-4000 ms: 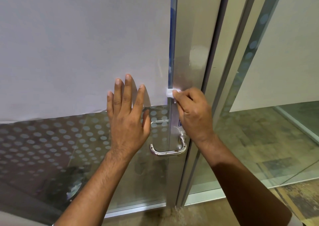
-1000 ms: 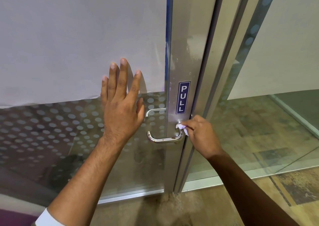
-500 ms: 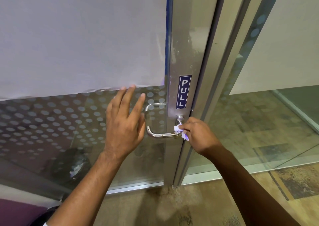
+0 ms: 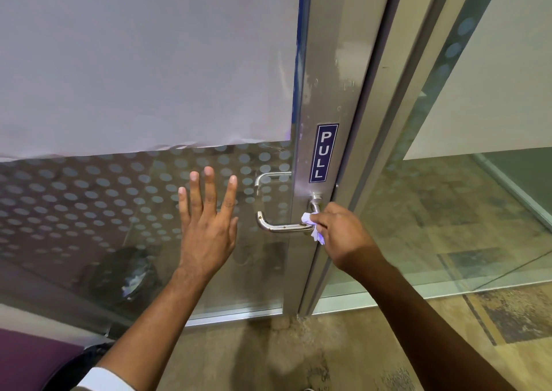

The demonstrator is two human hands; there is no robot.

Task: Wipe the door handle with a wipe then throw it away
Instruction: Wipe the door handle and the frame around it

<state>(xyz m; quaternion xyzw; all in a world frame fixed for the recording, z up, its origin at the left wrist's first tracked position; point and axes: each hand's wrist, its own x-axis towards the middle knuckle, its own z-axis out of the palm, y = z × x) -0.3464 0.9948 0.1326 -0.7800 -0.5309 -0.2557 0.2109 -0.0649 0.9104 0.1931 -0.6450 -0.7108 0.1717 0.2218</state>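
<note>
Handle (image 4: pixel 283 227) wiping is underway: the right hand (image 4: pixel 337 229) pinches the wipe (image 4: pixel 309 219) against its inner bend by the door frame (image 4: pixel 321 92). Left hand (image 4: pixel 207 226) is spread, seemingly on the glass (image 4: pixel 89 211). The lever's length and binning remain.

Glass door in metal frame, with fittings, over a worn floor.

The door frame (image 4: pixel 322 92), a brushed metal stile, carries a blue vertical "PULL" sticker (image 4: pixel 326 152) and, just below it, a metal lever door handle (image 4: pixel 282 226) projecting leftward across the pane. The glass pane (image 4: pixel 104 199) bears a frosted dot pattern; a white sheet (image 4: pixel 143 62) covers its upper part, lower edge uneven. The floor (image 4: pixel 268 355) at the threshold is mottled brown and scuffed.
</note>
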